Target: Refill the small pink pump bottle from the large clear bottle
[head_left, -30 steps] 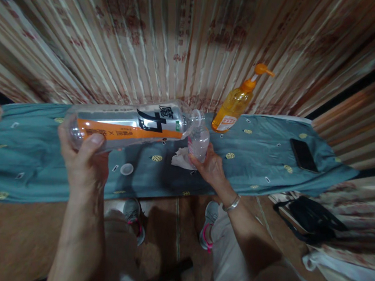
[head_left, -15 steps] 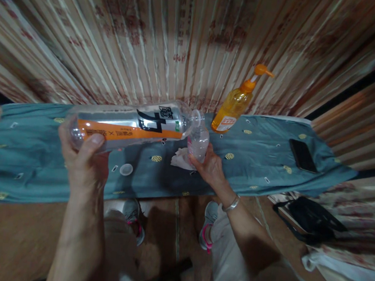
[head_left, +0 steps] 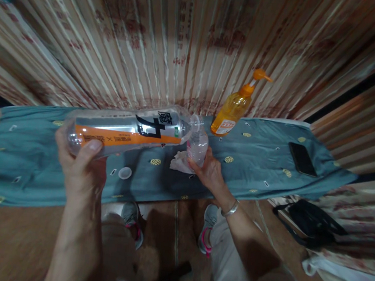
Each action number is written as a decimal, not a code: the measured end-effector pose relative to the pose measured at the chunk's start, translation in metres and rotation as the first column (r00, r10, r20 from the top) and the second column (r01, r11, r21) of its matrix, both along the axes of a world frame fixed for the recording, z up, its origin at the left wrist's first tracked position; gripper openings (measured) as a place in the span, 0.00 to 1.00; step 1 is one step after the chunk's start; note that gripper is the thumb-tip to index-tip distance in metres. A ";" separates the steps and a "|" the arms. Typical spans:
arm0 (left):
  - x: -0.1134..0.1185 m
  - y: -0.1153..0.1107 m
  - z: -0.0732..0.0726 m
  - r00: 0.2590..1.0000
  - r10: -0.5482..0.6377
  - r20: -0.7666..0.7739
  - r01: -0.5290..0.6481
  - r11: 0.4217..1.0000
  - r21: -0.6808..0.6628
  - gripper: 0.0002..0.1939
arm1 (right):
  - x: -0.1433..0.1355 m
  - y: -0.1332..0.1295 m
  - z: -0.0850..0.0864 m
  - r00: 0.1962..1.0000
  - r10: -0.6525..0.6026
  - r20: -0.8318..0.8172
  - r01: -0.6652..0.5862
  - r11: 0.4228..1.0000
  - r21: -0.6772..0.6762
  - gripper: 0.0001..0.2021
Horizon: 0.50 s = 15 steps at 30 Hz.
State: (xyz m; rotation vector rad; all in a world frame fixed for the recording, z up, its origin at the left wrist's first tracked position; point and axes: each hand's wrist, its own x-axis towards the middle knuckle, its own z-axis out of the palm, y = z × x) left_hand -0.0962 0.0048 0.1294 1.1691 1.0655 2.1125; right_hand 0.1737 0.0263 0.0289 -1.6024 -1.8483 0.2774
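Note:
My left hand (head_left: pixel 83 161) is wrapped round the base of a large clear plastic bottle (head_left: pixel 128 127) with an orange and silver label. That bottle lies tilted nearly level in the air, its neck pointing right. Its mouth meets the top of a small clear plastic bottle (head_left: pixel 197 145), which my right hand (head_left: pixel 209 167) grips around its lower side. Whether liquid is flowing between them I cannot tell. A crumpled white tissue (head_left: pixel 181 162) lies on the cloth beside the small bottle. Left of it is a round whitish cap or lid (head_left: pixel 124 173).
A pump bottle (head_left: pixel 232 111) of yellow liquid stands at the back of the cloth-covered bench (head_left: pixel 38 156). A black phone (head_left: pixel 302 159) lies at the right. Behind hangs a pleated curtain (head_left: pixel 164 44). On the floor side, a black bag (head_left: pixel 313 221) sits at the right.
The view has shifted very slightly. Both hands keep their grips, and the large bottle stays tilted with its mouth at the small bottle.

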 end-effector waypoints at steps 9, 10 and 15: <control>-0.001 0.000 0.000 0.999 -0.023 0.036 0.023 1.000 -0.002 0.29 | 0.002 0.001 -0.005 1.000 0.021 0.004 -0.021 1.000 0.018 0.37; -0.001 0.000 0.001 0.999 -0.020 0.049 0.020 1.000 0.000 0.29 | 0.002 0.001 -0.005 1.000 0.019 0.006 -0.019 1.000 0.018 0.36; 0.003 0.000 0.004 0.997 0.002 0.076 -0.002 1.000 0.001 0.29 | 0.001 0.000 -0.005 1.000 0.004 0.014 -0.005 1.000 0.022 0.34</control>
